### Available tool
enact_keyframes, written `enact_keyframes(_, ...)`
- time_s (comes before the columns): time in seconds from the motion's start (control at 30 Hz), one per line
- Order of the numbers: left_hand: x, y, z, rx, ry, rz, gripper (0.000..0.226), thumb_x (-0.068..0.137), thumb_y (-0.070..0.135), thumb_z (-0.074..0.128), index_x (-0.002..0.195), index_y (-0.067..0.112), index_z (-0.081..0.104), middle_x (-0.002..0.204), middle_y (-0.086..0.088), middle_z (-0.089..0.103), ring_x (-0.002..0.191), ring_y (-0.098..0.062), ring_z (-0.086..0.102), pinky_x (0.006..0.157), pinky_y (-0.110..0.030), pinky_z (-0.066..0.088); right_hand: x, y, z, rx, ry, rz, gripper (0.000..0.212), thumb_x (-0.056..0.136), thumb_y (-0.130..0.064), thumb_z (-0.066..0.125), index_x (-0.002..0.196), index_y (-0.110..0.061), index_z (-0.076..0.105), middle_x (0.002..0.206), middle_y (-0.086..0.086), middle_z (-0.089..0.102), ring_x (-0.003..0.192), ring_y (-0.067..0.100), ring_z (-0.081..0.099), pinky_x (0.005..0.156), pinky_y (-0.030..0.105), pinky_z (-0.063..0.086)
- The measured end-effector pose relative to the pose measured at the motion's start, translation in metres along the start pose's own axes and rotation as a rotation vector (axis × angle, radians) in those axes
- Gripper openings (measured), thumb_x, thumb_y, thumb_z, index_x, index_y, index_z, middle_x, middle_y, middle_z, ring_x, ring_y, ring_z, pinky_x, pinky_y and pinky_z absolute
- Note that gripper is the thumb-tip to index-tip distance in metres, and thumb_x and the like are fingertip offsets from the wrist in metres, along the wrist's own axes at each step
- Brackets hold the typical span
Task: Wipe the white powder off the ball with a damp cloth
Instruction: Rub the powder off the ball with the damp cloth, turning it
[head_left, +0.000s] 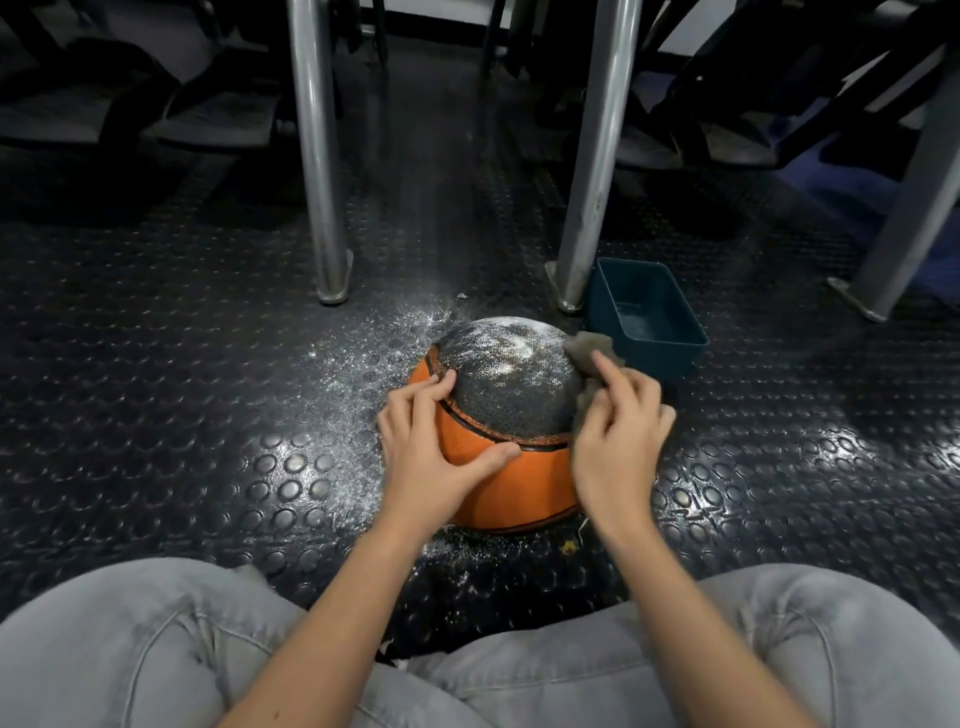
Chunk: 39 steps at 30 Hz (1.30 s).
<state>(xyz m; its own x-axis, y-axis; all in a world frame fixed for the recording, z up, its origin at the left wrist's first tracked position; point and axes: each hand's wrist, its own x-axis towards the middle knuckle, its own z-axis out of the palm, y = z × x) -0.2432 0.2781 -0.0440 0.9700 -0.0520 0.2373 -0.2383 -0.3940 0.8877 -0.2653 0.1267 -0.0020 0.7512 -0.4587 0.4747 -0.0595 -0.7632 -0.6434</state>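
Head view, ball: the orange ball (511, 486) sits on the studded dark floor (171, 415) just in front of the person's knees. Its dark top panel is turned up and dusted with white powder (501, 345).
Head view, left hand: the left hand (431, 449) lies spread against the ball's left side, with the fingertips up on the dark panel and the thumb along the seam. It braces the ball rather than gripping it.
Head view, right hand: the right hand (618, 434) is at the ball's right shoulder, fingers curled and pinching a bunched grey cloth (589, 345) that touches the edge of the dusty panel.
Head view, surroundings: a blue tub (649, 317) stands just beyond the cloth beside a metal leg (597, 156). More powder is scattered on the floor to the ball's left and near side.
Progress, as I judge it: barely begun, since the panel is thickly speckled.
Risk, rolling: a hard sideways stroke could spin the ball out from under the flat left hand, because nothing else holds it.
Risk, recontamination: if the ball turns, clean skin could pick up powder from the floor.
Risk, smearing: a bunched cloth may only drag the powder into the pebbled grain.
Risk, tub: an outward sweep could knock it.
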Motion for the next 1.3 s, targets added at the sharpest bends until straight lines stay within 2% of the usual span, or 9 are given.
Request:
enact_keyframes(0.13, -0.001, -0.003, -0.002, -0.021, 0.045, 0.035, 0.084, 0.055, 0.069, 0.063, 0.128, 0.037, 0.036, 0.112, 0.020, 0.025, 0.119, -0.006, 0.025, 0.107, -0.028, 0.022, -0.030, -0.011, 0.005, -0.004, -0.136, -0.509, 0.036, 0.086, -0.009, 0.047, 0.112, -0.021, 0.068, 0.115, 0.009, 0.059, 0.097, 0.021, 0.041, 0.090, 0.024, 0.032)
enact_keyframes(0.33, -0.001, 0.005, 0.000, 0.030, -0.010, 0.001, 0.090, 0.050, 0.078, 0.060, 0.128, 0.043, 0.032, 0.105, 0.029, 0.018, 0.114, 0.005, 0.017, 0.105, -0.030, 0.018, 0.014, 0.021, 0.001, -0.045, 0.024, 0.045, 0.036, 0.098, -0.008, 0.038, 0.126, -0.018, 0.058, 0.119, 0.007, 0.053, 0.102, 0.016, 0.036, 0.075, 0.006, 0.023)
enact_keyframes(0.53, -0.001, 0.001, 0.003, 0.025, 0.030, 0.029, 0.087, 0.055, 0.070, 0.059, 0.131, 0.035, 0.038, 0.112, 0.024, 0.020, 0.119, -0.004, 0.022, 0.108, -0.033, 0.021, -0.033, -0.015, 0.010, -0.069, -0.048, -0.480, 0.037, 0.085, -0.008, 0.042, 0.109, -0.016, 0.069, 0.110, 0.007, 0.063, 0.089, 0.020, 0.039, 0.080, 0.026, 0.035)
enact_keyframes(0.63, 0.000, 0.002, 0.000, 0.035, 0.008, 0.007, 0.097, 0.051, 0.076, 0.060, 0.134, 0.033, 0.037, 0.113, 0.024, 0.019, 0.117, 0.002, 0.018, 0.108, -0.031, 0.017, 0.000, 0.008, 0.004, 0.010, -0.001, -0.198, 0.038, 0.091, -0.002, 0.041, 0.116, -0.016, 0.065, 0.115, 0.006, 0.060, 0.098, 0.021, 0.043, 0.084, 0.010, 0.029)
enact_keyframes(0.73, 0.001, 0.003, 0.001, 0.015, -0.015, -0.007, 0.093, 0.049, 0.077, 0.062, 0.129, 0.041, 0.030, 0.112, 0.027, 0.018, 0.117, 0.005, 0.016, 0.110, -0.033, 0.017, 0.014, 0.030, 0.003, 0.026, 0.041, 0.138, 0.038, 0.096, 0.000, 0.038, 0.122, -0.016, 0.060, 0.121, 0.007, 0.057, 0.110, 0.026, 0.048, 0.090, 0.013, 0.029)
enact_keyframes(0.93, 0.000, -0.001, 0.001, -0.002, 0.042, 0.007, 0.087, 0.053, 0.071, 0.059, 0.130, 0.036, 0.035, 0.119, 0.016, 0.023, 0.121, -0.005, 0.022, 0.109, -0.033, 0.021, -0.036, -0.014, 0.011, -0.039, -0.056, -0.457, 0.035, 0.087, -0.006, 0.044, 0.111, -0.016, 0.067, 0.113, 0.005, 0.060, 0.091, 0.021, 0.041, 0.084, 0.021, 0.032)
enact_keyframes(1.0, 0.000, 0.000, 0.000, 0.016, 0.025, 0.002, 0.092, 0.053, 0.074, 0.059, 0.132, 0.035, 0.035, 0.118, 0.020, 0.021, 0.123, -0.006, 0.021, 0.107, -0.031, 0.019, -0.014, -0.003, 0.008, -0.018, -0.047, -0.375, 0.037, 0.087, -0.003, 0.041, 0.111, -0.014, 0.067, 0.112, 0.007, 0.061, 0.095, 0.023, 0.045, 0.084, 0.016, 0.030)
enact_keyframes(1.13, -0.001, 0.003, 0.002, 0.044, -0.016, -0.002, 0.093, 0.052, 0.079, 0.058, 0.132, 0.040, 0.030, 0.112, 0.030, 0.016, 0.122, 0.001, 0.017, 0.110, -0.038, 0.019, 0.023, 0.034, -0.001, 0.092, -0.007, 0.176, 0.037, 0.095, 0.003, 0.039, 0.119, -0.013, 0.062, 0.120, 0.009, 0.058, 0.112, 0.028, 0.051, 0.090, 0.013, 0.031)
enact_keyframes(1.3, -0.003, 0.000, 0.004, 0.034, 0.029, 0.003, 0.091, 0.055, 0.075, 0.058, 0.133, 0.037, 0.030, 0.117, 0.027, 0.017, 0.122, 0.000, 0.018, 0.110, -0.036, 0.019, -0.029, -0.008, 0.006, 0.076, 0.012, -0.196, 0.037, 0.089, -0.004, 0.040, 0.114, -0.014, 0.065, 0.113, 0.001, 0.057, 0.096, 0.016, 0.041, 0.086, 0.009, 0.028)
